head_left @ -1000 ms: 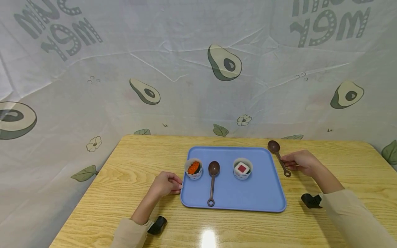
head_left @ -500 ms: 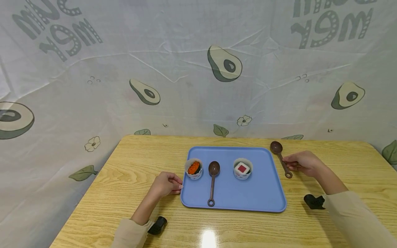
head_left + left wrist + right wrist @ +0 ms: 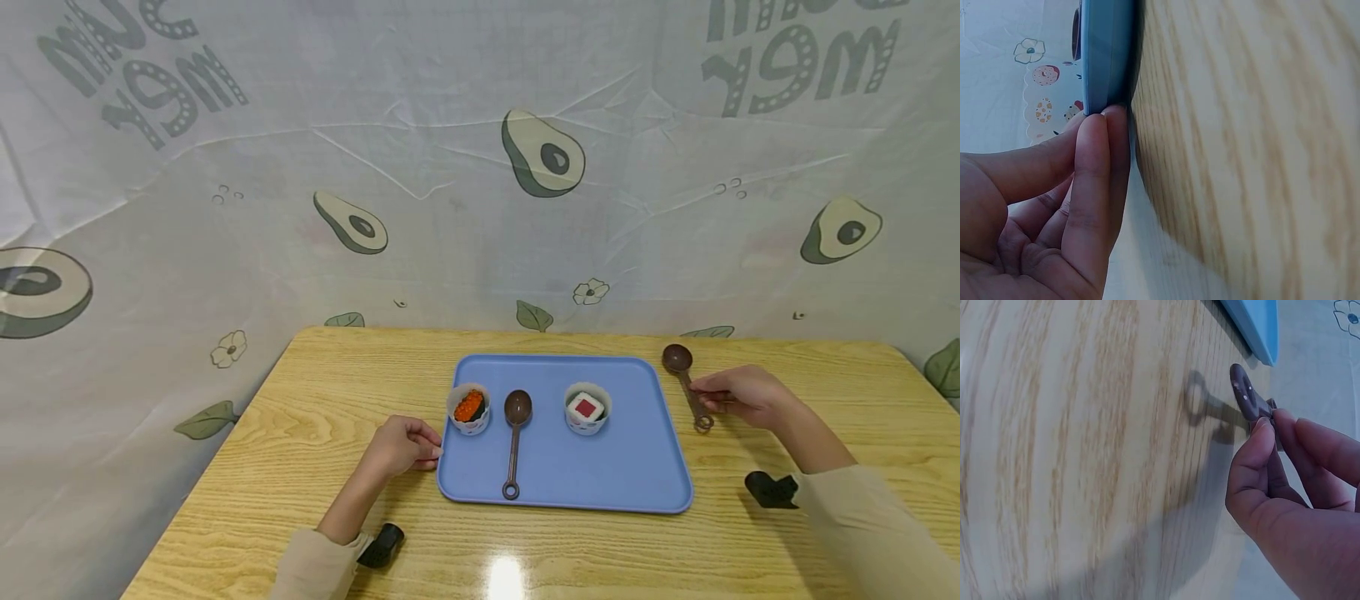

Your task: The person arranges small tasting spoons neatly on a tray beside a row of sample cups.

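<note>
Head view, right hand (image 3: 742, 396) pinching brown spoon (image 3: 685, 382) right of blue tray (image 3: 600, 475), left hand (image 3: 405, 444) pinching tray's left rim

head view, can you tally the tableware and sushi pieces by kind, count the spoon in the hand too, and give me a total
Brown spoons: 2
Paper cups: 2
Sushi pieces: 2
Blue tray: 1
Total: 7
</note>
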The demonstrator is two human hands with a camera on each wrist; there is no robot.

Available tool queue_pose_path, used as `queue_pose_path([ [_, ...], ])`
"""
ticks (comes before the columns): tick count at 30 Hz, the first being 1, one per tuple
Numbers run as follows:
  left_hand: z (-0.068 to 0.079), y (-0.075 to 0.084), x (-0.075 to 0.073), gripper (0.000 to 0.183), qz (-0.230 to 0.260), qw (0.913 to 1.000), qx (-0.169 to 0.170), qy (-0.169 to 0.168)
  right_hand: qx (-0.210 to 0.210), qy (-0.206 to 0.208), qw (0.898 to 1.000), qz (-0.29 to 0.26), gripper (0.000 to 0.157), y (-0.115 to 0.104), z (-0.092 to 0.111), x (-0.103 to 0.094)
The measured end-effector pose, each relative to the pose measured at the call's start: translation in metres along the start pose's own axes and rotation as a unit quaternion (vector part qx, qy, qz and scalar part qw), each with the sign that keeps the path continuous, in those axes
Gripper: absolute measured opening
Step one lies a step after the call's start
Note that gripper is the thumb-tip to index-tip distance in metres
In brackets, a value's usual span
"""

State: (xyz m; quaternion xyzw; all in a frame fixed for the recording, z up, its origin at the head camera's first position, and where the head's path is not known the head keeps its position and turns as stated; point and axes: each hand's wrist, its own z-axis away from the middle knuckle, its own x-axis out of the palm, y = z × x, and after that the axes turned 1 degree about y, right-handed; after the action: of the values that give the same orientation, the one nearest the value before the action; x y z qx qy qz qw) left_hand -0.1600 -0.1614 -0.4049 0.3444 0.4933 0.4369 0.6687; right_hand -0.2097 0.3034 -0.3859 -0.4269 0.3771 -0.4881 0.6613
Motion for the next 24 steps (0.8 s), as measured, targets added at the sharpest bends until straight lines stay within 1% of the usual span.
queue_pose_path([
  [4,0.0000,-0.0003,0.0004,0.006,-0.003,1.0000,0.001,0.002,-0.003,-0.006,1.000,0.008,0.022,0.0000,0.0016,-0.0030],
  [13,-0.0003,-0.0010,-0.0004,0.006,-0.005,1.0000,0.005,-0.005,0.005,-0.021,0.999,-0.024,0.020,-0.0001,0.0030,-0.0065],
  [24,-0.0002,-0.0003,-0.0001,0.007,-0.001,1.0000,0.000,-0.001,-0.001,-0.038,0.999,-0.028,0.021,-0.0072,0.0059,-0.0061],
])
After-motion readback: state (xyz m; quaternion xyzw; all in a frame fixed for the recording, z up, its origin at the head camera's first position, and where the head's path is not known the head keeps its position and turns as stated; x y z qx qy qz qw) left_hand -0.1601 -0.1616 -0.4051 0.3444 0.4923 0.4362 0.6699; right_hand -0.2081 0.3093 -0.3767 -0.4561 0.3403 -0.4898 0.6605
